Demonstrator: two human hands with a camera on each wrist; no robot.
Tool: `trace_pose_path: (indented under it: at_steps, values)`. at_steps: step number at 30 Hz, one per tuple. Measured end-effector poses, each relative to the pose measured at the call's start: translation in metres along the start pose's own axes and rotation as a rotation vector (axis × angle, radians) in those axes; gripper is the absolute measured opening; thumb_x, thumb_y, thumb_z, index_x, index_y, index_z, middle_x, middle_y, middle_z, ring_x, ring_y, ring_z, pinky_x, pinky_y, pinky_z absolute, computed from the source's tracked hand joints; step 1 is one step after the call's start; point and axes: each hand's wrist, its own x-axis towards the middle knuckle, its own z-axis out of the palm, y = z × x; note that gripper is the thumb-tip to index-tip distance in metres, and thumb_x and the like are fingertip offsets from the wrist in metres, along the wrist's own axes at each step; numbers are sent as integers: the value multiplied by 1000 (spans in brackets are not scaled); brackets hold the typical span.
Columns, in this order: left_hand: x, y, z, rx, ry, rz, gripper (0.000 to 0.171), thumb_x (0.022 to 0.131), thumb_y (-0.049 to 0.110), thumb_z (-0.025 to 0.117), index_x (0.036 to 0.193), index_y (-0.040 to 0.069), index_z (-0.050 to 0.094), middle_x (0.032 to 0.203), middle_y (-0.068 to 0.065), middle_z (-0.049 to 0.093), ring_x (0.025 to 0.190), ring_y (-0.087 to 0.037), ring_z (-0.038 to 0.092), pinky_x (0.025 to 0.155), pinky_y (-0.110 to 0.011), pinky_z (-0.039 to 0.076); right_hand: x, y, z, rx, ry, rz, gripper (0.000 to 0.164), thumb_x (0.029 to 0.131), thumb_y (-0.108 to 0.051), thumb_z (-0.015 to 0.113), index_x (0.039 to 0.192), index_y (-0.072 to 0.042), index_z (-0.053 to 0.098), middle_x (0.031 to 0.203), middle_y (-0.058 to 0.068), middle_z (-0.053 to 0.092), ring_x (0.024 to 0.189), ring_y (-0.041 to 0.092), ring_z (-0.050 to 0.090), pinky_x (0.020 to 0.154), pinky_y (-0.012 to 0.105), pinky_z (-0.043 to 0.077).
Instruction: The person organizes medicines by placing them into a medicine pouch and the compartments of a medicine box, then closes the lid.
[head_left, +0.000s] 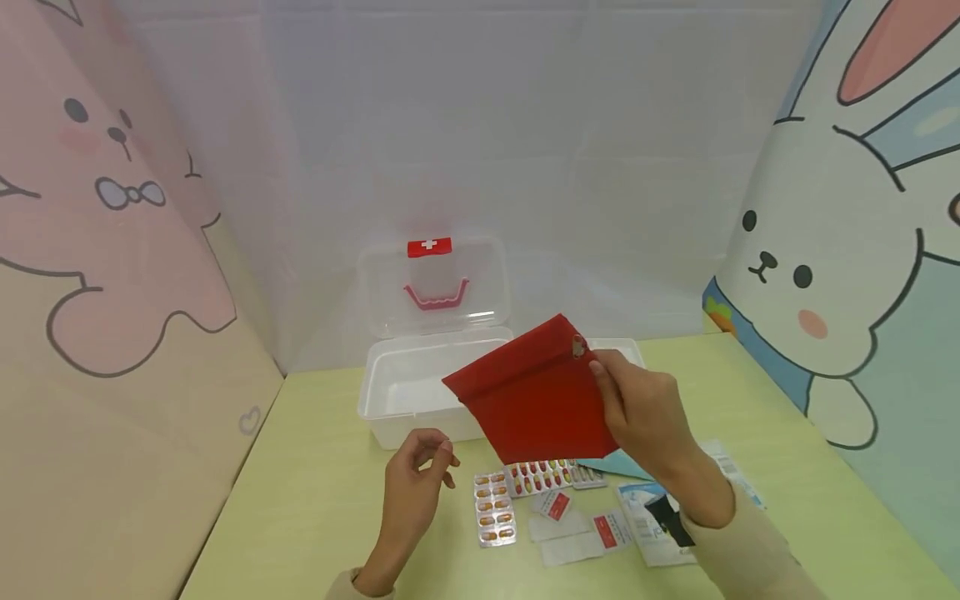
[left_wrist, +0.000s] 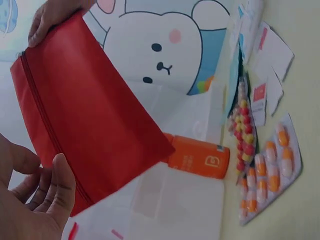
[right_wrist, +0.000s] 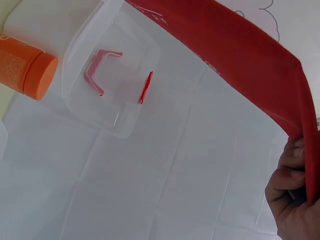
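Two hands: the left hand (head_left: 415,477) holds nothing, its fingers loosely bent, left of the pouch; the right hand (head_left: 648,408) grips the red pouch (head_left: 543,417) by its right end, thumb on the near face.
Pouch: held up in the air over the counter (head_left: 315,475), tilted, its top edge sloping down to the left; a zip (left_wrist: 40,102) runs along one long side.
Near papers: two white slips (head_left: 572,546) lie on the counter, with a red-and-white sachet (head_left: 613,531) at their right and another sachet (head_left: 555,505) just beyond.
Near right: a white-and-blue packet (head_left: 647,533) lies by the right sleeve (head_left: 750,554).
Pills: a sheet of orange-and-white capsules (head_left: 495,510) lies right of the left hand; a red-and-yellow pill sheet (head_left: 534,478) lies just beyond it.
Blue packet: a light blue packet (head_left: 624,467) shows from under the pouch's lower edge.
Bottle: an orange bottle (left_wrist: 200,159), hidden from the head view, stands near the box.
Box: a white box (head_left: 408,375) sits far on the counter, lid (head_left: 378,292) raised, with a pink handle (head_left: 437,302) and a red cross label (head_left: 429,247).
Far wall: a white sheet (head_left: 525,150), with a cartoon rabbit (head_left: 825,217) at right.
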Motion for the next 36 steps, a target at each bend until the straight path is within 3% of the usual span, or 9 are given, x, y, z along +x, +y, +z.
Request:
trace_pose_path:
  at_steps: [7,13,18,22,25,31,36]
  values:
    - [-2,24,18,-53,-143,52,8,96,10,61,102,6,65,87,-15,66,75,-16,68,59,-32,58,7,-1,-3,-43,-31,-105,39,103,-32,41,106,0,63,92,14,75,72,27,74,57,37,59]
    - [5,43,36,-109,-242,117,22,98,14,59,109,-5,63,92,-23,67,78,-13,68,63,-36,60,9,-1,-6,-64,-60,-127,31,103,-27,47,108,0,61,92,14,75,72,27,73,58,37,59]
    - [9,65,53,-132,-290,185,24,98,15,58,115,-1,64,96,-22,70,77,-29,71,67,-36,61,11,-3,-7,-77,-62,-143,32,102,-28,45,108,-1,61,91,14,75,71,27,73,58,37,59]
    - [13,79,65,-179,-316,248,24,98,11,58,119,0,63,102,-23,70,84,-37,70,71,-33,61,12,-6,-6,-95,-63,-150,36,102,-31,42,106,0,62,89,13,75,69,26,73,57,35,59]
    - [16,87,74,-207,-324,278,26,98,10,58,121,1,62,108,-23,68,90,-36,70,73,-31,60,11,-7,-4,-114,-65,-149,38,101,-31,41,106,1,61,87,14,75,68,25,73,55,34,58]
    - [19,99,88,-250,-304,283,26,96,12,61,120,2,63,115,-19,67,97,-29,70,75,-32,60,12,-10,-2,-129,-55,-160,40,102,-32,39,104,2,61,86,14,75,68,26,73,56,34,58]
    - [19,106,96,-288,-252,266,23,95,13,64,115,2,65,110,-18,69,92,-21,72,74,-32,60,13,-11,-1,-146,-46,-164,45,103,-35,35,102,2,61,83,14,74,67,26,72,55,34,58]
